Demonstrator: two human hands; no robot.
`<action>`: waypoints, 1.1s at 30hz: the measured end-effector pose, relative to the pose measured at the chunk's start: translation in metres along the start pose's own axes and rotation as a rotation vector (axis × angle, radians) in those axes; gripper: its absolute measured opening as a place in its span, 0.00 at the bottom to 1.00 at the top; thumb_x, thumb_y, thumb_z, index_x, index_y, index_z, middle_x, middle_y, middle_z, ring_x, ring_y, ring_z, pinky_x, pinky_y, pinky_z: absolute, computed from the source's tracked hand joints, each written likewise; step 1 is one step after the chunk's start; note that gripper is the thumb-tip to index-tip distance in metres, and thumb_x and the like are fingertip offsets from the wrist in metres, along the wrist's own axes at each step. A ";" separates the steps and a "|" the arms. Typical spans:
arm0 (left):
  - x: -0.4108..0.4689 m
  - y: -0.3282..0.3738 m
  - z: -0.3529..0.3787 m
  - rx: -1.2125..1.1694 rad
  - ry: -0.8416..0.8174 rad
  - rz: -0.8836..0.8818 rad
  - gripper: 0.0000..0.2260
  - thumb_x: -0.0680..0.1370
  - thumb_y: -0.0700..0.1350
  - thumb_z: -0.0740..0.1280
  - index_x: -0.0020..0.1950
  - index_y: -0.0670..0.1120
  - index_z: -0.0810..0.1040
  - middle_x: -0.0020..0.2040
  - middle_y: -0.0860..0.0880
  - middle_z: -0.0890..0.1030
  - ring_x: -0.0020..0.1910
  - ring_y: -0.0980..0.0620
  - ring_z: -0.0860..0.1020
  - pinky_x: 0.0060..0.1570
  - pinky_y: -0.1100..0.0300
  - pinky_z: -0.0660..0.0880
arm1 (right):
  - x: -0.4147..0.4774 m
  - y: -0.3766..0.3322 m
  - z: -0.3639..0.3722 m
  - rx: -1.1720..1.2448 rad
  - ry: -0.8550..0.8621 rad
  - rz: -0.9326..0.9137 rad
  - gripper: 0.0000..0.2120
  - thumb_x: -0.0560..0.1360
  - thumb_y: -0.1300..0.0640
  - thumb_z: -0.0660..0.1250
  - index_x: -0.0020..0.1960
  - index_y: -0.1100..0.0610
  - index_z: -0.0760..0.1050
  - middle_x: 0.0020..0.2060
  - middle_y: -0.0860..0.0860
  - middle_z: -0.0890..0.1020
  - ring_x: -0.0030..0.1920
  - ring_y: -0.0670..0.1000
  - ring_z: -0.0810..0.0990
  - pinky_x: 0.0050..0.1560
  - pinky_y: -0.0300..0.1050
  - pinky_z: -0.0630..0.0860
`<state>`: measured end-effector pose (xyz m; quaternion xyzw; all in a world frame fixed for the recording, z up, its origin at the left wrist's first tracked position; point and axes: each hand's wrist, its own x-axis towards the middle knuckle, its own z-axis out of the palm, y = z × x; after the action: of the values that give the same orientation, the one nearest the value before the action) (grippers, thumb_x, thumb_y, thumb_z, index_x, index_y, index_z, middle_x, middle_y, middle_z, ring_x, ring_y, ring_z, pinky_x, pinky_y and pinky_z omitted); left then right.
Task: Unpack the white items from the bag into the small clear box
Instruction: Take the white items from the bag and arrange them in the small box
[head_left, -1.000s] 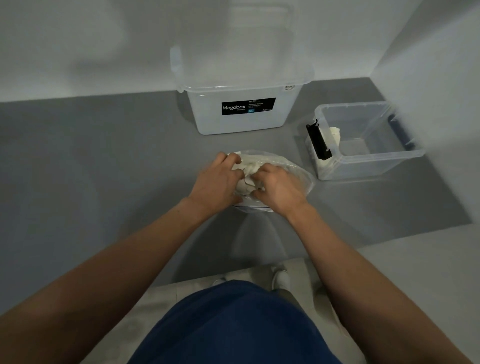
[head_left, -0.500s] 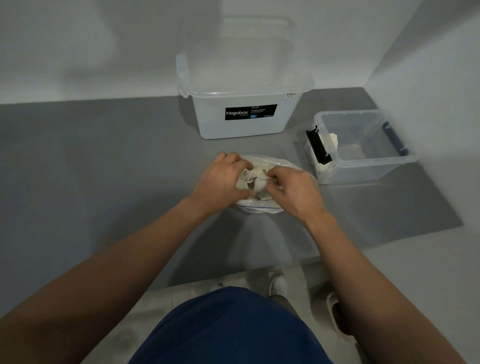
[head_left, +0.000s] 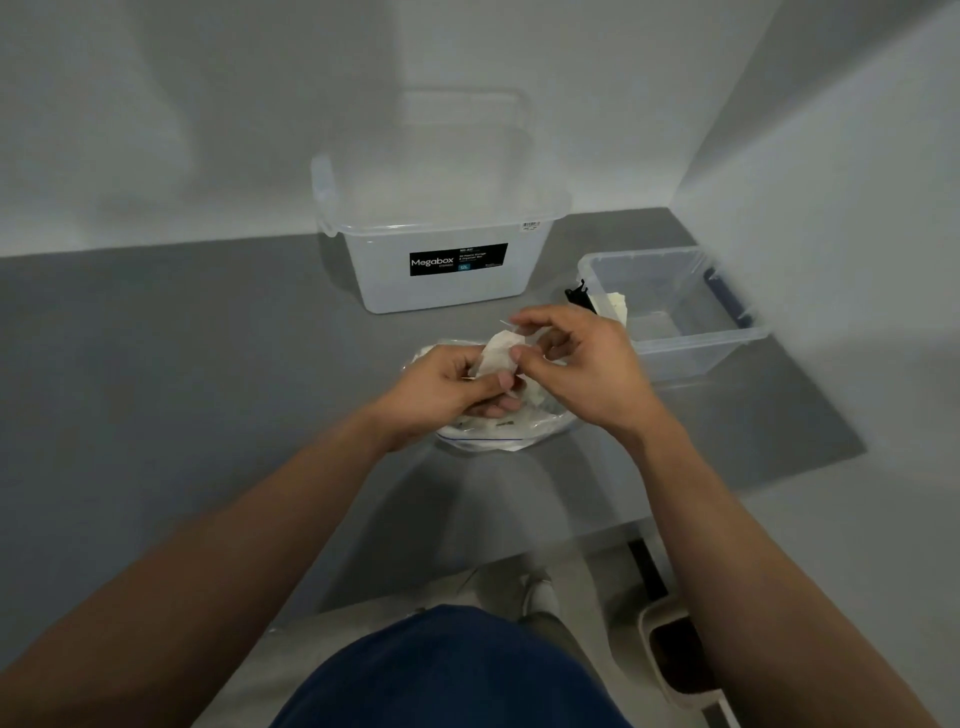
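1. A matte grey tabletop (head_left: 156, 364) runs into a corner of plain white walls (head_left: 208, 104). Its near edge is straight, and there is broad bare room on the left.
2. A crinkled clear plastic zip bag (head_left: 493, 439) with a blue seal line lies near the middle, under both hands.
3. The left hand (head_left: 441, 389) curls round the lower end of a thin white packet-like item (head_left: 498, 353). The right hand (head_left: 587, 364) pinches its top edge between thumb and fingertips, just above the bag.
4. At the far right, a small clear rectangular plastic box (head_left: 701, 343) with a black clip (head_left: 579, 296) holds a second white piece (head_left: 615, 306), possibly folded; the view is soft there.
5. At far centre, a large frosted plastic tub (head_left: 441, 296) bears a black label (head_left: 458, 259) reading "Megabox".
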<state>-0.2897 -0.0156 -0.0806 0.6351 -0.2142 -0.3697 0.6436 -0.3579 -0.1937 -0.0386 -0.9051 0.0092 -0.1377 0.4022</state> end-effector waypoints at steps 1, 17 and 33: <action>0.001 0.000 0.002 -0.005 0.025 0.012 0.12 0.80 0.41 0.68 0.62 0.40 0.79 0.53 0.40 0.84 0.51 0.47 0.84 0.48 0.62 0.80 | 0.001 0.001 -0.001 0.027 0.006 0.012 0.14 0.73 0.56 0.77 0.58 0.50 0.82 0.49 0.44 0.84 0.44 0.44 0.83 0.49 0.39 0.80; 0.041 0.018 0.031 -0.123 0.101 -0.018 0.12 0.79 0.43 0.69 0.62 0.42 0.80 0.52 0.40 0.85 0.52 0.42 0.84 0.52 0.54 0.82 | 0.021 0.027 -0.053 -0.131 -0.028 0.098 0.10 0.75 0.54 0.75 0.56 0.50 0.86 0.44 0.43 0.87 0.45 0.38 0.84 0.50 0.33 0.78; 0.097 0.038 0.059 0.093 0.500 0.205 0.10 0.75 0.35 0.73 0.55 0.43 0.82 0.47 0.44 0.85 0.48 0.45 0.83 0.47 0.57 0.82 | 0.106 0.155 -0.153 -0.386 0.053 0.140 0.07 0.77 0.50 0.73 0.52 0.50 0.86 0.48 0.47 0.86 0.46 0.48 0.83 0.51 0.46 0.79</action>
<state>-0.2645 -0.1301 -0.0563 0.7105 -0.1286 -0.1239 0.6807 -0.2805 -0.4230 -0.0283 -0.9585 0.1091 -0.1288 0.2296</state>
